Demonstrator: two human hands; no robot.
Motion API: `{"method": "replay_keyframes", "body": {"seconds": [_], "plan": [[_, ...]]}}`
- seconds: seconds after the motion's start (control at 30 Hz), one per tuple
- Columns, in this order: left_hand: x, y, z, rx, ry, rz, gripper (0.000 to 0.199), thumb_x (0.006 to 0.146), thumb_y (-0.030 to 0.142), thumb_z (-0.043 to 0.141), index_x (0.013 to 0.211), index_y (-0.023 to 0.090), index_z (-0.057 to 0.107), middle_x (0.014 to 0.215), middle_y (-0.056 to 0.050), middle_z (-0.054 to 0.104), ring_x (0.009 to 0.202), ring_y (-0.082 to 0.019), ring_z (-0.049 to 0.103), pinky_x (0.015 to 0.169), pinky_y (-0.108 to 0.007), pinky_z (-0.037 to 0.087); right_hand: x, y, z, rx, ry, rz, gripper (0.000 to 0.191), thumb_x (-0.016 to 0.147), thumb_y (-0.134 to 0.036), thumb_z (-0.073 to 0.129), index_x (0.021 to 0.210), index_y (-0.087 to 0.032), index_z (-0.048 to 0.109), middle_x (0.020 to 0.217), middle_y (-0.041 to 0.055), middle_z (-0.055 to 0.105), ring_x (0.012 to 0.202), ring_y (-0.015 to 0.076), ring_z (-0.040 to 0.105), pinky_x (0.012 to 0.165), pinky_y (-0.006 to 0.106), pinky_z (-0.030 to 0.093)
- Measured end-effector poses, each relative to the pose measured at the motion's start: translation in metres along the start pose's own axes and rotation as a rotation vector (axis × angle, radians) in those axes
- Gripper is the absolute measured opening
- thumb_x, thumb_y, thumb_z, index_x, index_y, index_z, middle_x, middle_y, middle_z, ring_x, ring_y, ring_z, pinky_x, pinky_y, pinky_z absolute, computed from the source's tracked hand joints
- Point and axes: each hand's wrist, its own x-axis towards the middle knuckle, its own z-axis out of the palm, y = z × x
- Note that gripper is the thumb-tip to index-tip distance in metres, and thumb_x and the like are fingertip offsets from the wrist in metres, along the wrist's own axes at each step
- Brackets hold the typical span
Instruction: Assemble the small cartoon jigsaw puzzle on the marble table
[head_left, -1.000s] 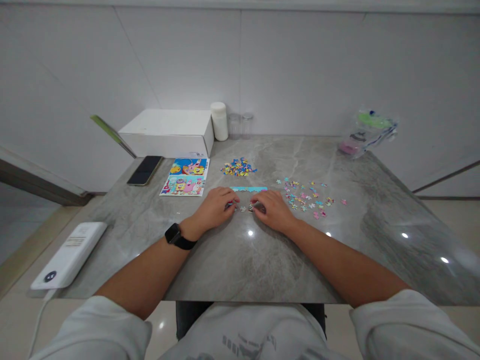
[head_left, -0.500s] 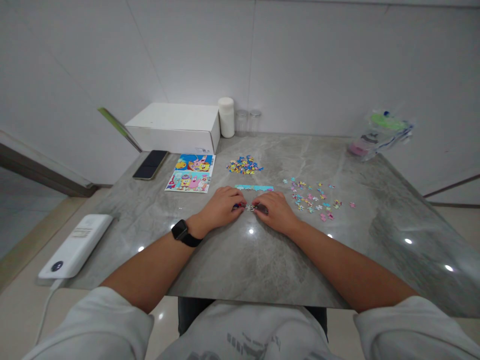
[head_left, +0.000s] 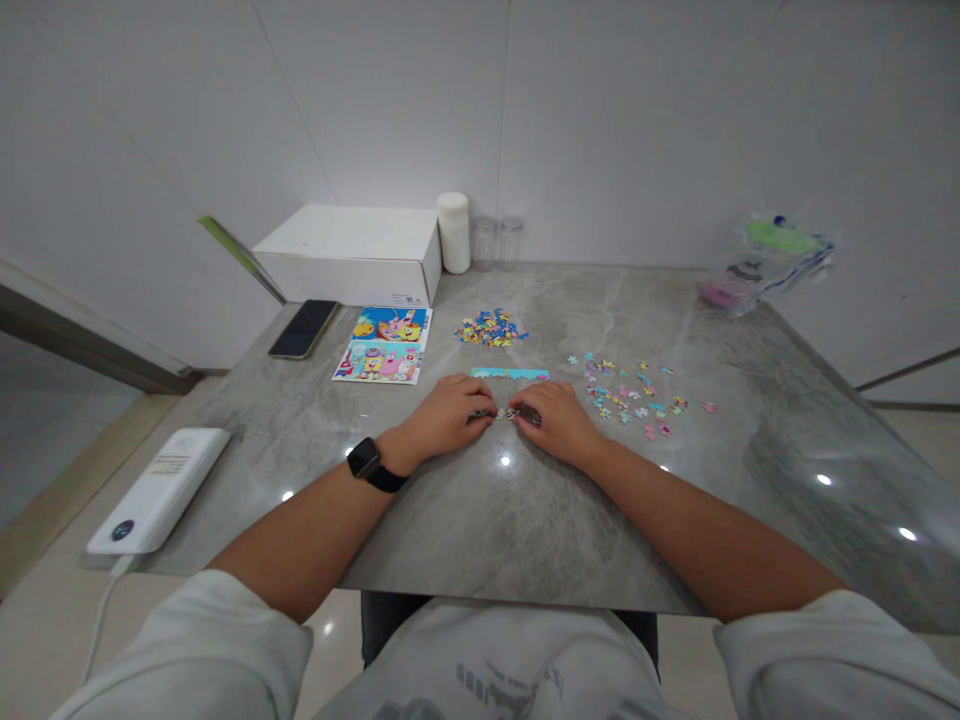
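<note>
Between my fingertips, low over the grey table [head_left: 510,530], are small greyish puzzle pieces [head_left: 505,413]. My left hand [head_left: 453,414] is closed on the left end of them, and my right hand [head_left: 556,420] is closed on the right end. Just beyond my hands lies a joined light-blue puzzle strip [head_left: 510,373]. A dense pile of blue and yellow pieces [head_left: 491,328] sits farther back. Scattered pink, yellow and light-blue pieces [head_left: 637,411] spread to the right of my right hand. A printed picture card [head_left: 384,346] lies behind my left hand.
At the back left stand a white box [head_left: 352,254], a white bottle [head_left: 454,234] and two clear jars [head_left: 497,244]. A phone [head_left: 304,329] and a white power bank [head_left: 159,490] with a cable lie left. A plastic bag [head_left: 766,264] is at the back right.
The whole view has shifted slightly. My fingers have shifted a little around the small pieces, and less red and blue shows at my left fingertips. Everything else on the table stays put.
</note>
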Motion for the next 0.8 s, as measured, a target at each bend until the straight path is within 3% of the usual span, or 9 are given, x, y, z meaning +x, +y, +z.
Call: {"method": "replay_keyframes", "body": {"seconds": [0.13, 0.3, 0.43, 0.63, 0.8], "plan": [[0.0, -0.003, 0.0, 0.006, 0.016, -0.014, 0.019, 0.097, 0.026, 0.066, 0.112, 0.025, 0.078, 0.113, -0.007, 0.075, 0.111, -0.026, 0.066, 0.101, -0.044, 0.05, -0.001, 0.003, -0.002, 0.016, 0.066, -0.008, 0.017, 0.093, -0.022, 0.069, 0.11, -0.024, 0.073, 0.111, 0.0075, 0.08, 0.109, 0.0286, 0.069, 0.102, 0.046, 0.042], [0.0, -0.005, -0.002, 0.034, 0.053, -0.054, 0.034, 0.088, 0.01, 0.06, 0.115, 0.022, 0.076, 0.116, -0.009, 0.076, 0.111, -0.027, 0.066, 0.102, -0.046, 0.051, 0.0, 0.007, -0.003, 0.073, 0.21, 0.078, 0.019, 0.093, -0.023, 0.066, 0.11, -0.024, 0.073, 0.108, 0.0086, 0.079, 0.102, 0.0282, 0.069, 0.098, 0.045, 0.046], [0.0, -0.006, -0.003, 0.051, 0.078, -0.085, 0.04, 0.084, 0.005, 0.055, 0.114, 0.021, 0.076, 0.115, -0.009, 0.077, 0.108, -0.028, 0.067, 0.1, -0.048, 0.052, 0.003, 0.01, -0.003, 0.216, 0.349, 0.172, 0.018, 0.092, -0.026, 0.065, 0.108, -0.024, 0.073, 0.104, 0.0071, 0.077, 0.094, 0.0257, 0.07, 0.093, 0.043, 0.051], [-0.001, -0.013, 0.0, 0.045, 0.088, -0.089, 0.042, 0.083, 0.004, 0.053, 0.114, 0.021, 0.076, 0.114, -0.009, 0.076, 0.108, -0.027, 0.067, 0.101, -0.047, 0.053, 0.007, 0.018, -0.009, 0.433, 0.554, 0.3, 0.021, 0.091, -0.036, 0.068, 0.109, -0.025, 0.073, 0.106, 0.0058, 0.076, 0.102, 0.0253, 0.069, 0.096, 0.043, 0.054], [-0.001, -0.009, -0.001, 0.006, 0.083, -0.036, 0.039, 0.089, 0.007, 0.053, 0.117, 0.021, 0.076, 0.115, -0.01, 0.075, 0.109, -0.027, 0.067, 0.102, -0.048, 0.053, 0.006, 0.022, -0.007, 0.509, 0.574, 0.348, 0.022, 0.09, -0.04, 0.071, 0.107, -0.026, 0.073, 0.104, 0.0054, 0.076, 0.101, 0.0249, 0.069, 0.096, 0.043, 0.053]]}}
